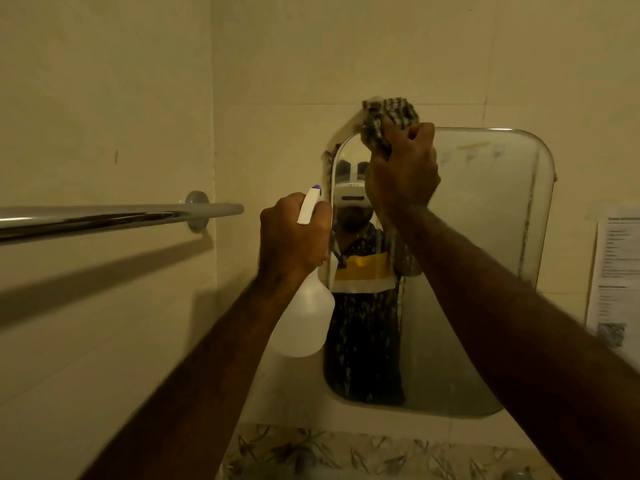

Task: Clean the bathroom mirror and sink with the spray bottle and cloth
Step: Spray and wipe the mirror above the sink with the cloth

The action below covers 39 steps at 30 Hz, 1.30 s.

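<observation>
towel rail (114, 218) juts in at left, mirror (485, 271) right half unobstructed

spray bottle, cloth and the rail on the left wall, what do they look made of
Spray bottle: looks like translucent matte plastic, since its milky body lets light through; the trigger head is opaque white.
Cloth: woven fabric, probably cotton, with a dark and light check that bunches softly.
Rail: polished metal, likely chrome, with bright mirror-like streaks along it.

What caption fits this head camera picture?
Right hand wipes the mirror's top corner with a checked cloth; left hand holds the spray bottle.
</observation>
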Available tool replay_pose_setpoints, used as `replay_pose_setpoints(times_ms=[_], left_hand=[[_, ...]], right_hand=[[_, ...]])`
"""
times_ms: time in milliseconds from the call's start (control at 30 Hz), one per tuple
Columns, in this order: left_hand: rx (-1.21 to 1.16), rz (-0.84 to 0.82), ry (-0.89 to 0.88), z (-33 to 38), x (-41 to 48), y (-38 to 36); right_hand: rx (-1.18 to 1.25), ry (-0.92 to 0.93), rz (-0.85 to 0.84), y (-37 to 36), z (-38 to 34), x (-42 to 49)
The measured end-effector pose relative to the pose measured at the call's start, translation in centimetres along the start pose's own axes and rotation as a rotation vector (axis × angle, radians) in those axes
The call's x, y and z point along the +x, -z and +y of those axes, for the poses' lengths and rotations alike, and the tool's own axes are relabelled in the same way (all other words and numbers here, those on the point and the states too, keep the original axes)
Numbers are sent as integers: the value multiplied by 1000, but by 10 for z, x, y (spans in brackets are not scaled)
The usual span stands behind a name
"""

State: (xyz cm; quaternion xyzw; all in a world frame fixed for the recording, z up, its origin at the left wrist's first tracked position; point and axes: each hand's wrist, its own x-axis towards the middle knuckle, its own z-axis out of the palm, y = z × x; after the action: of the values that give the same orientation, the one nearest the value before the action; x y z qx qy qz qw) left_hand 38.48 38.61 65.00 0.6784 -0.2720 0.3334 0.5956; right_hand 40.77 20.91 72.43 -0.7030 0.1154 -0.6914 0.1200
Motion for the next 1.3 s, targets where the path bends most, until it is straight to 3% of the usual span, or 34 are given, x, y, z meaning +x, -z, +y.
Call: replay_pose_setpoints(times_ms=[267,800,1033,1300], left_hand=[[33,13,-18,0,-7,-2],[13,16,-32,18,-24,-41],[21,-12,-43,30,-35,-59],[26,-56,-24,44,-49,-77]], right_hand=[[-61,322,-181,-1,-15,-10],[-343,874,-891,49,6,27],[-465,954,-1012,80,40,38],[-552,899,-1064,126,80,55]])
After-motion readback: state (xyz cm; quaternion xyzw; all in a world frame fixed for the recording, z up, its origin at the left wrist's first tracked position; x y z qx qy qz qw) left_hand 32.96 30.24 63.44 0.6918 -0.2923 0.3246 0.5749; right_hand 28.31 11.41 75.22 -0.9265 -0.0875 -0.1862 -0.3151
